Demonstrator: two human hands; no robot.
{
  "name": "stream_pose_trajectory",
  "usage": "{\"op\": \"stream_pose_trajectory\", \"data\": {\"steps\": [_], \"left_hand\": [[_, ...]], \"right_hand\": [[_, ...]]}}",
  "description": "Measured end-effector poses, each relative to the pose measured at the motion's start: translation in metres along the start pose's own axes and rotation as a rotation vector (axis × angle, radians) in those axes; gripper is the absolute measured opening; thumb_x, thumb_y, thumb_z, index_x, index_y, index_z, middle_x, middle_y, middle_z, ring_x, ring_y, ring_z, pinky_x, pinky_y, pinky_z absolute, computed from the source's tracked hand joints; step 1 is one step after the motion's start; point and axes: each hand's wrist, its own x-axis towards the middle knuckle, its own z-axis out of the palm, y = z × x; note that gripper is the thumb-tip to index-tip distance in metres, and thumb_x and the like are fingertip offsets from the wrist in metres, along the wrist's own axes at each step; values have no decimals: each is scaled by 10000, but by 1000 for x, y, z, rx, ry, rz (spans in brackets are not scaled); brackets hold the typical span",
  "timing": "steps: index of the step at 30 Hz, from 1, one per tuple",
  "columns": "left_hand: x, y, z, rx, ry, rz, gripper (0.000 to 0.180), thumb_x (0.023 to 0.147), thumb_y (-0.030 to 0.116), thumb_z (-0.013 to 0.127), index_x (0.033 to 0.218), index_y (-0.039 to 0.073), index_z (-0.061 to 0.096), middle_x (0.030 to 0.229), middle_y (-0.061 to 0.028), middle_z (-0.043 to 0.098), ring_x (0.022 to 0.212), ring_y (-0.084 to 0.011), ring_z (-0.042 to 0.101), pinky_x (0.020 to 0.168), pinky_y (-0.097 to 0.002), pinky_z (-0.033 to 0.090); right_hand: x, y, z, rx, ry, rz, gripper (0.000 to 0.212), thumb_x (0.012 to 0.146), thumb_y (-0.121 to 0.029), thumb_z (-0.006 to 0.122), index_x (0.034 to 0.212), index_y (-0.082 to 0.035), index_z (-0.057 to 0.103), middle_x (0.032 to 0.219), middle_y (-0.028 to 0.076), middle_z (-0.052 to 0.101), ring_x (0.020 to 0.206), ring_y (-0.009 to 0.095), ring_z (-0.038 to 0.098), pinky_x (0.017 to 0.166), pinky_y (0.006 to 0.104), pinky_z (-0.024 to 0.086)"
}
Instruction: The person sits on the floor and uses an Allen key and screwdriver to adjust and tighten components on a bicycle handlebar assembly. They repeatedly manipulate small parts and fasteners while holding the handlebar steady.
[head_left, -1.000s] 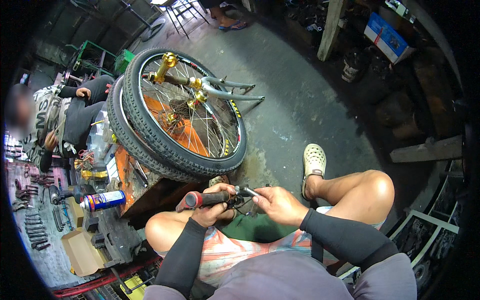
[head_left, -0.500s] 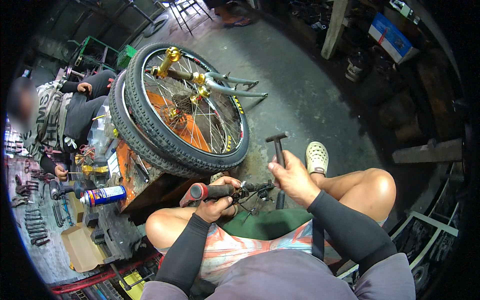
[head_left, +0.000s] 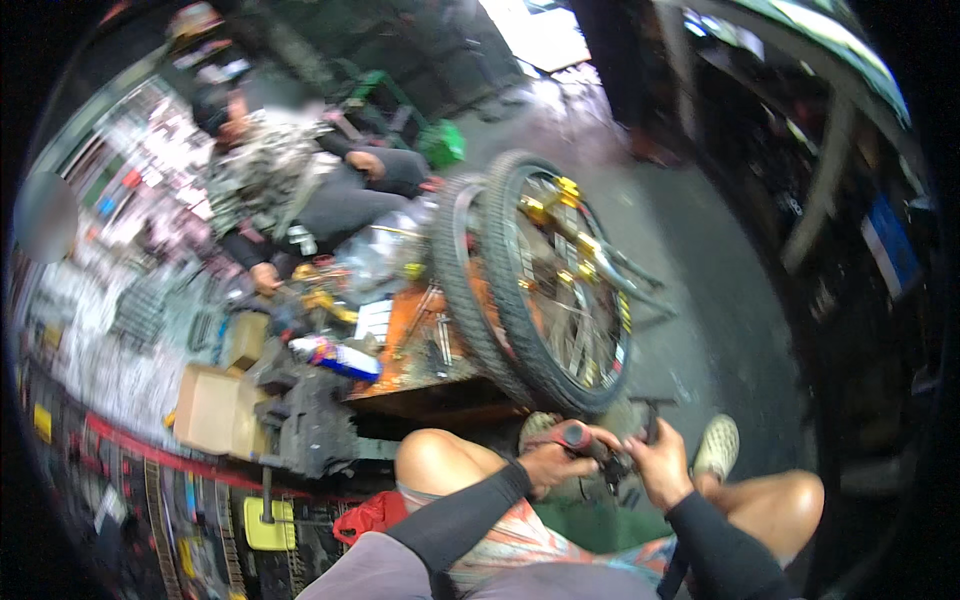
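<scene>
My left hand is closed around a black handlebar grip with a red end, held low in front of my knees. Small dark metal parts sit at its far end, too blurred to make out. Close on its right, my right hand is wrapped round the handle of a small hammer, its head pointing up and away from me. Just beyond my hands stand two bicycle wheels, side by side, with a grey fork and gold parts against them.
An orange-topped bench beside the wheels bears loose tools. A spray can, a bench vise and an open cardboard box lie to the left. A co-worker sits at the far left. Dark shelving lines the right side.
My view has swung left, so the wheels, bench and both hands sit further right in the picture. The left hand keeps the handlebar grip and the right the hammer, the hands now closer together.
</scene>
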Motion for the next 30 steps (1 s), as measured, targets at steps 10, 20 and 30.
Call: {"op": "stream_pose_trajectory", "data": {"steps": [10, 20, 30], "left_hand": [[7, -23, -3, 128, -39, 164, 495, 977, 141, 770, 1431, 40, 600, 1393, -100, 654, 1312, -219, 612, 1167, -395, 452], [12, -4, 39, 588, 876, 72, 473, 832, 335, 910, 1105, 13, 697, 984, -157, 754, 942, -327, 760, 852, -422, 586], [-13, 38, 27, 569, 505, 12, 425, 834, 272, 925, 1174, 79, 758, 1082, -65, 783, 985, -198, 762, 903, -343, 590]], "right_hand": [[-14, -8, -3, 80, 10, 95, 246, 920, 39, 771, 1038, -33, 568, 884, 79, 688, 617, 137, 616, 488, 286, 506], [-12, 5, 5, 40, -15, 92, 235, 933, 38, 758, 1047, -31, 565, 860, 54, 639, 569, 128, 582, 478, 287, 501], [-14, 10, 1, 159, -14, 102, 225, 926, 28, 766, 1038, -30, 579, 855, 56, 660, 567, 136, 592, 478, 293, 498]]}}
